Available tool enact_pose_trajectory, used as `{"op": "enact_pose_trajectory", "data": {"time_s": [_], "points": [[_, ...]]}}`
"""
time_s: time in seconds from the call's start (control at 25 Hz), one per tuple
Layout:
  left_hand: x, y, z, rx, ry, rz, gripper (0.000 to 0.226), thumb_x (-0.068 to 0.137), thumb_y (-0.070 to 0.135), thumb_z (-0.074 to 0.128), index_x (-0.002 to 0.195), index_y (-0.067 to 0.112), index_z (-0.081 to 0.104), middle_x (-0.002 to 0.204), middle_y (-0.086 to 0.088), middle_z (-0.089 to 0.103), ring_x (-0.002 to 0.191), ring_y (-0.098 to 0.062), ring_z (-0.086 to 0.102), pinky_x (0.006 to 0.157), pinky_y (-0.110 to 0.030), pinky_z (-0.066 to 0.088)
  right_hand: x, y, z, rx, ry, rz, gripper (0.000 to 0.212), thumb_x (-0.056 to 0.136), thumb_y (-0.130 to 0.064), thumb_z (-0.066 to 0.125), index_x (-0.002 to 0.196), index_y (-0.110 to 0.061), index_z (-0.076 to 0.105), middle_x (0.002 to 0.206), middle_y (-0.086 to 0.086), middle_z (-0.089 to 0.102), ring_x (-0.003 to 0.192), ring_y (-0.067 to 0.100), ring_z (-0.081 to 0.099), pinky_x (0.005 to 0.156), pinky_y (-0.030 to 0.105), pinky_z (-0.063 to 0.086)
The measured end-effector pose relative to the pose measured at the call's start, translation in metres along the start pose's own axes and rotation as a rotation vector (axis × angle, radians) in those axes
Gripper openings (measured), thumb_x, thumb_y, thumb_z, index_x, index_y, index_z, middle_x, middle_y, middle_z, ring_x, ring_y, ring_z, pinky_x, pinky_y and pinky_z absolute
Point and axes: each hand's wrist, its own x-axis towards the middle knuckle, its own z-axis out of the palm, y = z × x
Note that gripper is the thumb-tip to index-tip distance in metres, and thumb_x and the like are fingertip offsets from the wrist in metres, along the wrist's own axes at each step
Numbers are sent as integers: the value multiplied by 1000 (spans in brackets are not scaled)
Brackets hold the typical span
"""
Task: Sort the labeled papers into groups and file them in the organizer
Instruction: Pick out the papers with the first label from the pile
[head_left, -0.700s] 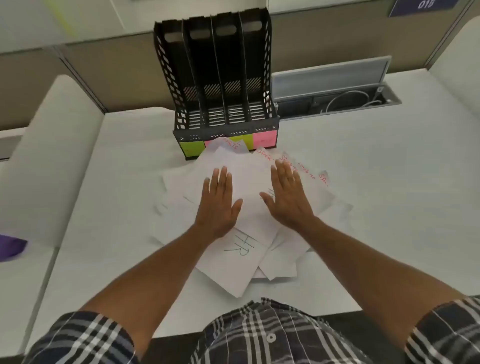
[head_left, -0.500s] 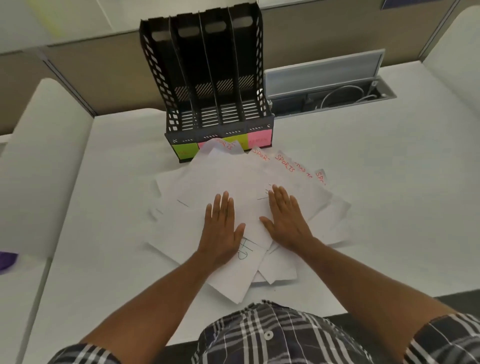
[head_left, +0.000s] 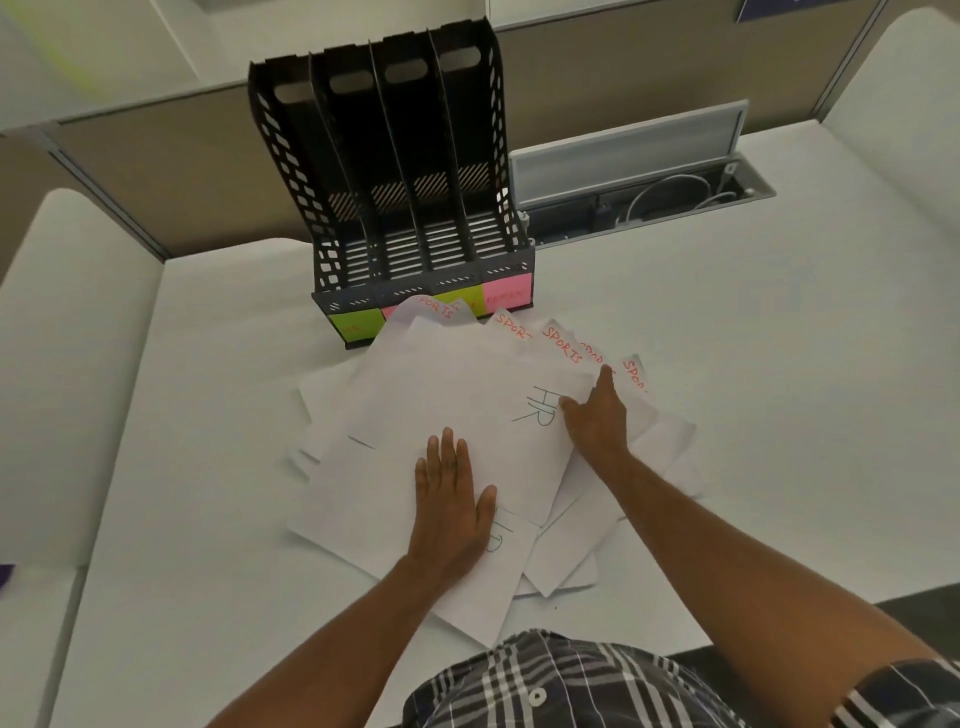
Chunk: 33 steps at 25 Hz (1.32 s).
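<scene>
We see a loose pile of papers (head_left: 467, 415) on the white desk (head_left: 779, 415), overlapping at odd angles, just in front of the organizer (head_left: 405, 208). The pile's far edge touches or overlaps the organizer's base.

Left hand (head_left: 452, 504): flat, palm down, fingers spread slightly, pressing on the near part of the pile. Holding nothing. A sheet marked "HR" (head_left: 493, 540) shows partly beside its thumb.

Right hand (head_left: 597, 421): on the right side of the pile, index finger extended toward the far edge, other fingers curled at the edge of the top sheet (head_left: 457, 395), which also reads "HR". We cannot tell whether it pinches the sheet or just rests on it.

Several sheets fan out under the top one on the far right, each marked "SPORTS" (head_left: 563, 345) in red.

Organizer: black, four upright slots, all empty as far as we can see. Sticky labels (head_left: 509, 293) on its front lip: green, pink, yellow-green, pink; the text is too blurred to read, and the middle two are partly covered by paper.

Behind the organizer on the right, an open cable tray (head_left: 649, 202) with white cables.
</scene>
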Motion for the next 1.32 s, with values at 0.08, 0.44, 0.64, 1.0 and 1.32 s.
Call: {"op": "enact_pose_trajectory", "data": {"time_s": [0.08, 0.44, 0.64, 1.0, 1.32], "points": [[4, 5, -8, -69, -2, -36, 79, 101, 38, 39, 157, 6, -6, 162, -11, -26, 151, -28, -24, 124, -53, 3, 1, -6, -4, -70, 12, -99, 47, 93, -15, 63, 139, -7, 53, 137, 13, 61, 125, 32, 56, 101, 36, 45], [52, 0, -132, 178, 306, 119, 95, 76, 25, 70, 157, 24, 21, 166, -18, 8, 152, -43, -4, 112, -65, -11, -70, -15, -15, 186, -375, -479, 25, 86, 2, 70, 102, -13, 80, 95, -19, 76, 96, -5, 69, 87, 11, 50], [26, -43, -136, -35, 199, 235, 33, 74, -8, 62, 80, 22, 74, 108, 2, 76, 127, -26, 58, 116, -68, 5, -97, -6, -20, 339, -590, -322, 19, 94, -29, 65, 104, -21, 80, 100, -8, 79, 95, 14, 74, 82, 27, 59], [-15, -78, -117, -191, 351, 327, 16, 65, -3, 70, 69, 12, 67, 79, 1, 67, 88, -16, 59, 107, -43, 32, -75, 7, -5, -425, -408, 29, 45, 90, -31, 67, 132, -16, 60, 133, 5, 62, 122, 23, 57, 96, 28, 41], [5, -56, -126, -233, 282, 354, 26, 70, -5, 66, 84, 16, 73, 129, -8, 62, 130, -26, 49, 113, -47, 29, -73, -34, -14, -190, -187, -335, 10, 90, -13, 69, 95, -15, 77, 81, -2, 70, 73, 13, 61, 61, 13, 40]]}}
